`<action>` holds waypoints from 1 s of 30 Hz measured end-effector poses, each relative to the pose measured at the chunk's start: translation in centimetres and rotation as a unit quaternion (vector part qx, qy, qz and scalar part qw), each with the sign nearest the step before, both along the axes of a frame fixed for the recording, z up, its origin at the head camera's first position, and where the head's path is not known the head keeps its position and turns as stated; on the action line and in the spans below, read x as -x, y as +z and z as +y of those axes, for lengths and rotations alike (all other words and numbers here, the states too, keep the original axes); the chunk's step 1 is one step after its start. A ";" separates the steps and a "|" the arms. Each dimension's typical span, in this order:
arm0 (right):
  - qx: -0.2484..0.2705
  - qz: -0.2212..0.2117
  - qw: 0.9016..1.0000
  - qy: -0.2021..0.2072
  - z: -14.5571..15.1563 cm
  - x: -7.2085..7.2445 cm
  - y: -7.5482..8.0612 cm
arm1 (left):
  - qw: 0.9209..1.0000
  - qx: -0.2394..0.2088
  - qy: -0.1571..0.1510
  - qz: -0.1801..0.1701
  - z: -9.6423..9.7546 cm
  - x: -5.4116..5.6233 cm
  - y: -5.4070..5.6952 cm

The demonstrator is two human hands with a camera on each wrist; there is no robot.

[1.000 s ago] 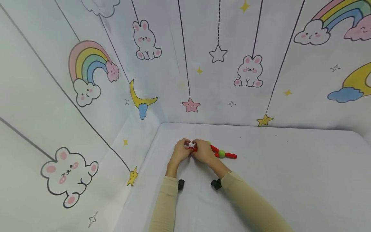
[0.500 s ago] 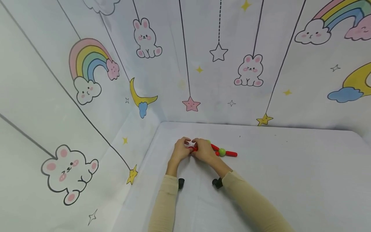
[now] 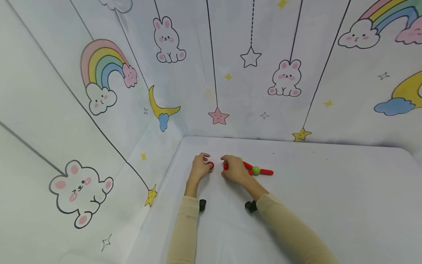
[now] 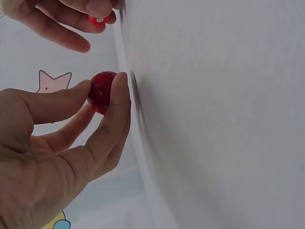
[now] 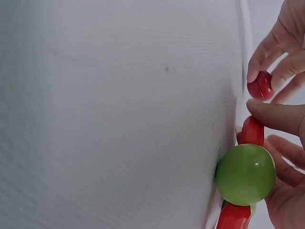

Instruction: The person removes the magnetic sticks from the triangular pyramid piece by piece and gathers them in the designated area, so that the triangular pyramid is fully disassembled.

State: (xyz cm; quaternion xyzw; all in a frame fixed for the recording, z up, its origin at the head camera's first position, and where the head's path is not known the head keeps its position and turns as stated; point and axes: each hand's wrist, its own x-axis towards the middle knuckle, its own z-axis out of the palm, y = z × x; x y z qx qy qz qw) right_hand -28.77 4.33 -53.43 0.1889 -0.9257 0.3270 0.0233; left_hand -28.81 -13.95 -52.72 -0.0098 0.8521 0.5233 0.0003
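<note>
In the head view my left hand [image 3: 199,168] is to the left of my right hand [image 3: 236,168], with a gap between them. Thumb and fingers of the left hand pinch a small red ball [image 4: 100,91], which shows a seam line in the right wrist view. My right hand grips a red stick [image 5: 253,131] joined to a glossy green ball [image 5: 245,174]; a second red stick [image 5: 233,217] leads off that ball's other side. Past the right hand, more of this piece lies on the table, with another green ball [image 3: 256,170] and red sticks [image 3: 266,172]. The palm partly hides it.
The white table [image 3: 316,198] stretches to the right and toward the front. A cartoon-printed white wall [image 3: 230,84] stands behind it, and another rises along the left. Black wrist devices [image 3: 251,206] sit by both sleeves.
Both hands were close together over the red parts. The left hand has since drawn away to the left with the red ball, while the right hand with the stick piece has shifted slightly right.
</note>
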 end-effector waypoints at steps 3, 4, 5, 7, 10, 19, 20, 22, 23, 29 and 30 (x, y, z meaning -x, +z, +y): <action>-0.004 -0.002 1.000 -0.004 0.2 0.0 0.1 | 1.000 -0.020 -0.007 -0.015 0.2 0.0 0.0; -0.005 -0.002 1.000 -0.005 0.3 0.0 0.1 | 0.999 -0.024 -0.010 -0.018 0.3 0.1 0.0; -0.006 -0.002 1.000 -0.005 0.3 0.0 0.2 | 0.999 -0.027 -0.013 -0.021 0.3 0.1 0.0; -0.006 -0.001 1.000 -0.007 0.4 0.0 0.3 | 0.999 -0.031 -0.016 -0.025 0.4 0.1 0.0; -0.009 -0.001 1.000 -0.010 0.6 -0.1 0.5 | 0.999 -0.035 -0.020 -0.029 0.5 0.1 0.1; -0.014 -0.020 1.000 -0.011 0.9 -0.3 0.7 | 0.999 0.006 -0.025 -0.021 0.2 0.8 0.7; -0.013 -0.023 1.000 -0.010 1.0 -0.4 0.7 | 0.999 0.021 -0.023 -0.018 0.1 0.9 0.8; -0.006 -0.030 1.000 -0.007 1.1 -0.6 0.8 | 0.998 0.051 -0.021 -0.011 -0.2 1.2 1.1; -0.003 -0.032 0.999 -0.006 1.1 -0.7 0.9 | 0.998 0.065 -0.020 -0.007 -0.3 1.4 1.3; 0.011 -0.031 0.999 -0.005 1.8 -1.3 1.4 | 0.995 0.094 -0.023 0.009 -1.2 2.7 1.8; 0.014 -0.029 0.999 -0.007 2.0 -1.4 1.6 | 0.995 0.094 -0.022 0.011 -1.4 3.0 1.8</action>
